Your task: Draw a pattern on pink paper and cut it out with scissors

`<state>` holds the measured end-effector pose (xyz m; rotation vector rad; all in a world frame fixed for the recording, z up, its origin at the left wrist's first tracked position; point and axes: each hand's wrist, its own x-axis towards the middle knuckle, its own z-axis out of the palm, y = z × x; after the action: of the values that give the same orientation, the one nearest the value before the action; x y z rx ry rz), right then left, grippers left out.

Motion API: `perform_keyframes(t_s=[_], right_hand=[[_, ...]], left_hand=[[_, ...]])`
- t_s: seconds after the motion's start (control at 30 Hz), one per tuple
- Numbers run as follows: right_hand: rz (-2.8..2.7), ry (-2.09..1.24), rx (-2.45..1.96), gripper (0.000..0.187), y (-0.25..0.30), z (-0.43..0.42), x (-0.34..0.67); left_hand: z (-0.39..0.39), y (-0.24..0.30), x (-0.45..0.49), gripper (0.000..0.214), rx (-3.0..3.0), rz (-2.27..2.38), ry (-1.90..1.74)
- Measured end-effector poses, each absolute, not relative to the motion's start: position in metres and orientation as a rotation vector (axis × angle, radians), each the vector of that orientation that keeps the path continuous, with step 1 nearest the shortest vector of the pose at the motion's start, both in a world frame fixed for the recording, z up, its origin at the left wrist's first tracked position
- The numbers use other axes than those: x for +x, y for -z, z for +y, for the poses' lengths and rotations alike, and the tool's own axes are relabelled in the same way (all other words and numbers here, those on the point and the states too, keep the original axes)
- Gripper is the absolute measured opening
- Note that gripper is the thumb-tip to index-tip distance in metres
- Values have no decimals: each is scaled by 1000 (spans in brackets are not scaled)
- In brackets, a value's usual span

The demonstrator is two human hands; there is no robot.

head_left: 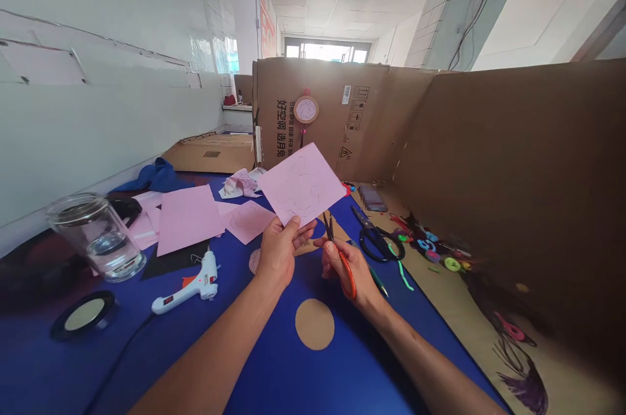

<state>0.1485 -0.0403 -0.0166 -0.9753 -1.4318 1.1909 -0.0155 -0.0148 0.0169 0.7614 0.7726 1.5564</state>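
My left hand [280, 245] pinches the lower edge of a pink sheet of paper [304, 183], raised above the table and marked with thin curved lines. In my right hand [349, 271] is a pair of scissors [347, 275] with orange handles, its blades pointing up and slightly parted just below the paper's right side. The blades look apart from the sheet. Below my hands a round cardboard disc [314, 324] lies on the blue table. Another pink piece with drawn lines [250, 222] rests left of my left hand. Behind the scissors lies cut cardboard [337, 230], partly covered.
A white glue gun [193, 284], pink sheets [188, 218] and a glass jar [100, 239] stand or lie at left, near a roll of black tape [83, 315]. Black-handled scissors [379, 237] lie at right. Cardboard walls [489, 141] rise behind and right.
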Motion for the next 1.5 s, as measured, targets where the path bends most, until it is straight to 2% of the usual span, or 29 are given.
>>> perform_keyframes(t_s=[0.33,0.47,0.6,0.7,0.8,0.97,1.1,1.2,1.27,1.33,1.4,1.5], right_hand=[[-1452,-1204,-957,69,18,-39,144],[-1397,-1314,-874,68,18,-42,142],[-1306,-1492,-711,62,19,-45,141],[-1206,-1467,-658,54,18,-43,143],[-1104,-1420,-667,54,14,-39,149],[-971,-1542,-624,63,7,-34,156],[-997,-1593,-606,61,9,-34,156],[-1139,-1508,-661,57,12,-33,156],[-1267,-1412,-770,56,13,-33,156],[-1393,-1286,-936,57,12,-35,155],[-1534,-1090,-1088,55,10,-38,154],[-1718,-769,-1183,46,8,-42,151]], left_hand=[[-17,-16,-12,34,744,774,-1576],[-15,-19,-18,34,710,751,-1611],[-11,-21,-26,35,707,740,-1627],[-7,-20,-29,32,679,811,-1623],[-4,-15,-26,27,659,996,-1536],[-2,-5,-27,20,880,1312,-1122],[-2,-7,-42,20,1364,1724,-751],[-5,-17,-50,26,1797,2083,-776],[-9,-25,-47,19,1833,2005,-1004],[-13,-30,-39,11,1700,1641,-1253],[-18,-33,-28,12,1454,1329,-1360],[-24,-33,-15,12,1158,1139,-1367]])
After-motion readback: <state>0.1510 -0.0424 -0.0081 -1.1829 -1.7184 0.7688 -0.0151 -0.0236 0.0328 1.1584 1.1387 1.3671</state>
